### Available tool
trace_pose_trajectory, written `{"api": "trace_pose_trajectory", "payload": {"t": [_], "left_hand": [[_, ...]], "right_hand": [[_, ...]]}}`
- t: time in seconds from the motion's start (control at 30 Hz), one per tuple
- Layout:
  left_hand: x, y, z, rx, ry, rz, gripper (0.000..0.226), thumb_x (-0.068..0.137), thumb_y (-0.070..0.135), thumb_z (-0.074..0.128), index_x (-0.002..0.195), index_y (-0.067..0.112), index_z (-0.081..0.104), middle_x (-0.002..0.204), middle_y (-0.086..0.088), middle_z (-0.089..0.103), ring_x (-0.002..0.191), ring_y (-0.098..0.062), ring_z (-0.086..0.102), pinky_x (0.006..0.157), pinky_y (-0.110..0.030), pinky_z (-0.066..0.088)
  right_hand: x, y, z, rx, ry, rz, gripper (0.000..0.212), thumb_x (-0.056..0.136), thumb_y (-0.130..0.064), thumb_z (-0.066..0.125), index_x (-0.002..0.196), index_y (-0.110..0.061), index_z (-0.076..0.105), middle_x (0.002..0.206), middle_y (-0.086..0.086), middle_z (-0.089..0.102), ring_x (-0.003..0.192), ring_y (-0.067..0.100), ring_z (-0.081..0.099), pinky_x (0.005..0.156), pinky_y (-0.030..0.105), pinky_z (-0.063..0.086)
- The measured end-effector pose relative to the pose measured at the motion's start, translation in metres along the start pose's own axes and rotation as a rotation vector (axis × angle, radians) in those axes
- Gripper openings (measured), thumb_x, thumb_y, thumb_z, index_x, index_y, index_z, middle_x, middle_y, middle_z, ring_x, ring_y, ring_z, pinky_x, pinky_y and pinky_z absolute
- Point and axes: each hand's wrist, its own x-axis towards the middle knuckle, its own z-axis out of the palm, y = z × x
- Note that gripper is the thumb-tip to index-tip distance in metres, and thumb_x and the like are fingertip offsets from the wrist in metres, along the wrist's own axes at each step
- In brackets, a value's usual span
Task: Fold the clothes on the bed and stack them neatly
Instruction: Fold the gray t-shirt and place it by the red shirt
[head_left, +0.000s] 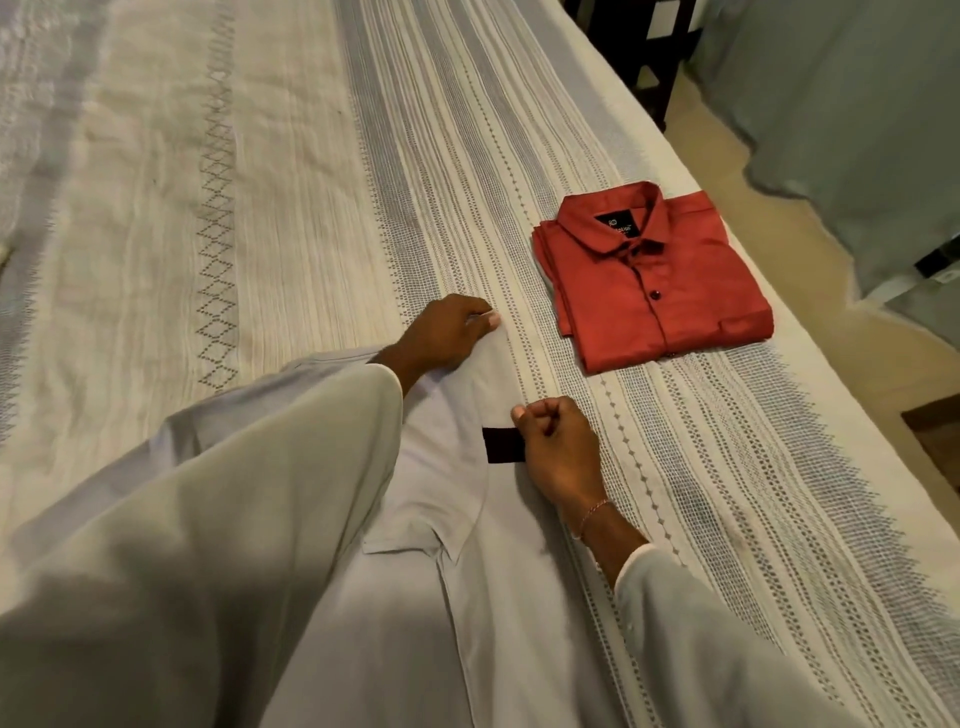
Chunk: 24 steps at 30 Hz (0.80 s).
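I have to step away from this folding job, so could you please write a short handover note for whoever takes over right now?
Left hand: pinches the far edge of the white shirt.
Right hand: pinches the same edge nearer, beside its black label.
Done: red shirt lies folded and buttoned near the right edge of the bedspread.
Left: fold the white shirt, which lies spread out, then stack it with the red one.

Dim, warm, even light; soft shadow lies under the left sleeve. Slightly soft focus, wide-angle bending toward the edges.

Head cam, down over bed
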Motion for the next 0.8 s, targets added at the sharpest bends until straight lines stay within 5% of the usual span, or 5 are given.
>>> {"api": "trace_pose_trajectory", "payload": {"t": [0.13,0.3,0.53,0.7,0.8], "left_hand": [[-0.003,-0.006,0.000,0.110,0.120,-0.057,0.036,0.093,0.049,0.064,0.106,0.017,0.072,0.103,0.001,0.072,0.092,-0.022,0.066,0.079,-0.034,0.051],[-0.016,-0.008,-0.020,0.143,0.220,-0.154,0.041,0.087,0.057,0.068,0.086,0.016,0.066,0.088,0.002,0.068,0.079,-0.014,0.061,0.069,-0.029,0.046],[-0.057,-0.027,-0.057,0.181,-0.198,-0.250,0.043,0.079,0.054,0.079,0.092,0.014,0.072,0.086,0.002,0.069,0.079,-0.010,0.060,0.067,-0.022,0.044],[-0.067,-0.024,-0.059,0.163,-0.197,-0.233,0.022,0.086,0.026,0.078,0.081,0.007,0.070,0.073,-0.001,0.062,0.066,-0.010,0.051,0.064,-0.025,0.039],[-0.073,-0.025,-0.066,0.005,-0.123,-0.277,0.018,0.088,0.019,0.075,0.084,0.002,0.069,0.076,-0.003,0.065,0.067,-0.012,0.057,0.063,-0.023,0.044]], "right_hand": [[-0.023,0.002,0.012,-0.087,0.091,-0.135,0.031,0.091,-0.030,0.074,0.110,-0.018,0.053,0.092,-0.002,0.060,0.084,0.013,0.059,0.072,0.020,0.047],[-0.060,0.007,0.031,-0.497,0.318,-0.633,0.027,0.097,-0.036,0.062,0.114,-0.016,0.062,0.115,0.003,0.061,0.103,0.021,0.053,0.088,0.033,0.041],[-0.115,0.013,0.089,-0.765,-0.154,-0.828,0.056,0.080,-0.064,0.063,0.115,-0.020,0.057,0.104,0.002,0.062,0.091,0.022,0.057,0.081,0.038,0.050],[-0.119,0.011,0.110,-0.815,-0.072,-0.911,0.019,0.076,-0.025,0.079,0.086,-0.016,0.066,0.077,0.003,0.059,0.067,0.021,0.056,0.063,0.034,0.047],[-0.126,0.009,0.106,-0.641,0.008,-1.008,0.008,0.091,-0.022,0.068,0.095,-0.015,0.068,0.083,0.003,0.063,0.070,0.019,0.058,0.063,0.030,0.050]]}}
